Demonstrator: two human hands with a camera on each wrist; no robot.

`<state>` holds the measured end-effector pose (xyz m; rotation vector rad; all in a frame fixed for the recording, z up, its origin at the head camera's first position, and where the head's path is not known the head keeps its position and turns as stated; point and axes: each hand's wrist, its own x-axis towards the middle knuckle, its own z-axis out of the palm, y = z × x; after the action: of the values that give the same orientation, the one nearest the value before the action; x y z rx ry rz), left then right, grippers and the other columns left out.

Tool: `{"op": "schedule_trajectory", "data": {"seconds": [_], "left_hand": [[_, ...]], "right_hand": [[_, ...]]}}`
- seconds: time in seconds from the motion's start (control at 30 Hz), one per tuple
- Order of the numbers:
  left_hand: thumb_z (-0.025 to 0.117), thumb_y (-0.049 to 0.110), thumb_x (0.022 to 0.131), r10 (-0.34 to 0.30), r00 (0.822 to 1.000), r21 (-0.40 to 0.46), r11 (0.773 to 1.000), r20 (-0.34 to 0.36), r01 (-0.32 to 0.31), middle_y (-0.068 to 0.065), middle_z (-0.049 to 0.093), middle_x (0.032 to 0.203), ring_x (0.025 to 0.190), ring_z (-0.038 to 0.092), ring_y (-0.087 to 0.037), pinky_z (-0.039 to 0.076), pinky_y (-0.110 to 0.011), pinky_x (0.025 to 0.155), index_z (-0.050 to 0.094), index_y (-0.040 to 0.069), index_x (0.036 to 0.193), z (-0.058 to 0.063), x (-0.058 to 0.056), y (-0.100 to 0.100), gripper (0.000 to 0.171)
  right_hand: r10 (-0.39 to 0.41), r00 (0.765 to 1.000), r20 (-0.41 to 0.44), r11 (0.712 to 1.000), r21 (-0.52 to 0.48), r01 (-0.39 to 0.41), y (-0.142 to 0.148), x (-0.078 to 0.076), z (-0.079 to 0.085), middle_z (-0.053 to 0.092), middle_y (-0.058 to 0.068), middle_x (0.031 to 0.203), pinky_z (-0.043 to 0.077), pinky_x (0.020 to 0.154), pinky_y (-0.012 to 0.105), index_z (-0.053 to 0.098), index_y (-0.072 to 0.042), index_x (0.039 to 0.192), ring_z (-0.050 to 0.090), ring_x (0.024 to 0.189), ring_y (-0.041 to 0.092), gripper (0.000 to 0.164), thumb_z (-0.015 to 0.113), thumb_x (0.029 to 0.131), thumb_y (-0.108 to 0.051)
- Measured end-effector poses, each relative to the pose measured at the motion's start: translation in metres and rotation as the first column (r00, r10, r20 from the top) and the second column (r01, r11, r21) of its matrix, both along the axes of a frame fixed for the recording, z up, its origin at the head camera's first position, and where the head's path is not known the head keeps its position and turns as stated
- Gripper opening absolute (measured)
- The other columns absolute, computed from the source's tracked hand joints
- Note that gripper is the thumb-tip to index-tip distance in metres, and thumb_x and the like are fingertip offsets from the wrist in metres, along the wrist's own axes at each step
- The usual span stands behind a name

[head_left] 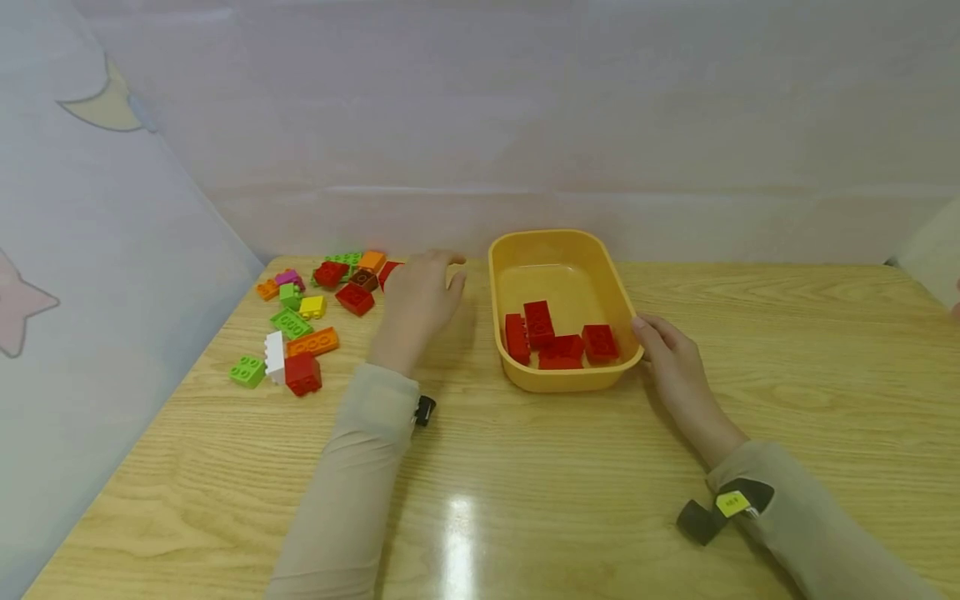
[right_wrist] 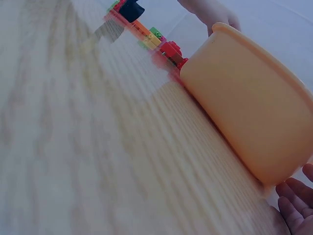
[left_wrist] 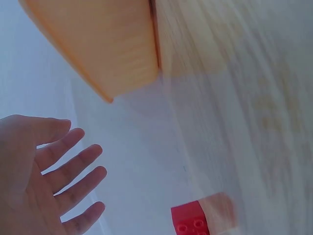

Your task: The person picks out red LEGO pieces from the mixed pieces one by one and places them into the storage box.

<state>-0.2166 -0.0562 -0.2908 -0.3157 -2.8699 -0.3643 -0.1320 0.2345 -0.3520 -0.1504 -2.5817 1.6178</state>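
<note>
My left hand (head_left: pixel 422 298) hovers with spread fingers just right of a red brick (head_left: pixel 388 273) at the back of the table; nothing is in it. The left wrist view shows its fingers (left_wrist: pixel 80 188) loosely extended, apart from the red brick (left_wrist: pixel 190 219) below. A yellow plastic bin (head_left: pixel 558 382) stands on the table to the right, with several red bricks (head_left: pixel 538 323) lying in its near end. At the bin's near right corner, my right hand (head_left: pixel 675 375) holds the rim with the thumb on top and the fingers (right_wrist: pixel 298 193) against the outside.
Loose toy bricks lie at the back left: an orange brick (head_left: pixel 313 342), a white brick (head_left: pixel 275 357), a yellow brick (head_left: pixel 312 307), a lime green brick (head_left: pixel 247 372) and several others. A pale cloth (head_left: pixel 480 125) hangs behind the wooden table (head_left: pixel 525 500).
</note>
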Motion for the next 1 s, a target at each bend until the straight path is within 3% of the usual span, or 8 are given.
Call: {"op": "schedule_trajectory", "data": {"seconds": [0.13, 0.33, 0.47, 0.67, 0.77, 1.0], "left_hand": [[0.051, 0.037, 0.093, 0.027, 0.998, 0.012, 1.0, 0.052, -0.028, -0.001, 0.06, 0.135, 0.109, 0.059, -0.026, 0.054, -0.047, 0.08, 0.061, 0.022, 0.124, -0.002, -0.004, -0.011, 0.035], [0.053, 0.037, 0.092, 0.076, 0.992, 0.008, 0.997, 0.1, -0.077, -0.008, 0.054, 0.138, 0.113, 0.055, -0.03, 0.053, -0.049, 0.086, 0.057, 0.018, 0.128, -0.006, -0.008, -0.029, 0.04], [0.056, 0.035, 0.091, 0.108, 0.985, 0.052, 0.992, 0.132, -0.116, -0.014, 0.048, 0.14, 0.119, 0.049, -0.034, 0.049, -0.052, 0.092, 0.05, 0.013, 0.134, -0.009, -0.011, -0.043, 0.049], [0.057, 0.033, 0.09, 0.147, 0.985, 0.103, 0.982, 0.094, -0.157, -0.021, 0.039, 0.144, 0.127, 0.038, -0.039, 0.04, -0.057, 0.102, 0.047, 0.006, 0.135, -0.013, -0.011, -0.063, 0.053], [0.056, 0.032, 0.091, 0.175, 0.978, 0.101, 0.977, 0.116, -0.186, -0.025, 0.035, 0.146, 0.129, 0.033, -0.043, 0.036, -0.06, 0.105, 0.044, 0.003, 0.135, -0.013, -0.01, -0.07, 0.054], [0.053, 0.034, 0.092, 0.224, 0.951, 0.087, 0.965, 0.214, -0.247, -0.035, 0.025, 0.146, 0.133, 0.021, -0.049, 0.027, -0.063, 0.11, 0.035, -0.008, 0.136, -0.013, -0.007, -0.079, 0.063]], "right_hand": [[0.0, 1.0, 0.005, 1.0, 0.004, 0.0, 0.0, 0.0, 0.0, 0.052, 0.01, 0.129, 0.042, 0.077, 0.006, 0.048, -0.003, 0.135, 0.053, 0.09, -0.006, 0.064, 0.034, 0.096, -0.052], [0.004, 1.0, 0.011, 1.0, 0.01, -0.004, 0.0, 0.001, 0.0, 0.051, 0.013, 0.131, 0.042, 0.081, 0.012, 0.048, -0.003, 0.136, 0.053, 0.089, -0.007, 0.064, 0.033, 0.096, -0.052], [0.007, 1.0, 0.009, 1.0, 0.012, -0.007, 0.0, 0.001, 0.0, 0.051, 0.013, 0.132, 0.042, 0.083, 0.014, 0.047, -0.004, 0.136, 0.053, 0.09, -0.006, 0.064, 0.033, 0.096, -0.052], [0.011, 1.0, -0.001, 1.0, 0.013, -0.011, -0.001, 0.001, 0.001, 0.051, 0.016, 0.134, 0.042, 0.087, 0.021, 0.047, -0.003, 0.136, 0.053, 0.09, -0.006, 0.064, 0.033, 0.097, -0.052], [0.011, 1.0, -0.002, 1.0, 0.016, -0.011, -0.002, 0.001, 0.001, 0.051, 0.017, 0.135, 0.042, 0.088, 0.023, 0.047, -0.004, 0.136, 0.052, 0.09, -0.006, 0.064, 0.033, 0.097, -0.052], [-0.01, 1.0, 0.006, 1.0, 0.02, 0.01, -0.001, 0.002, 0.002, 0.052, 0.009, 0.128, 0.042, 0.08, 0.011, 0.049, -0.004, 0.135, 0.053, 0.09, -0.006, 0.063, 0.035, 0.096, -0.052]]}}
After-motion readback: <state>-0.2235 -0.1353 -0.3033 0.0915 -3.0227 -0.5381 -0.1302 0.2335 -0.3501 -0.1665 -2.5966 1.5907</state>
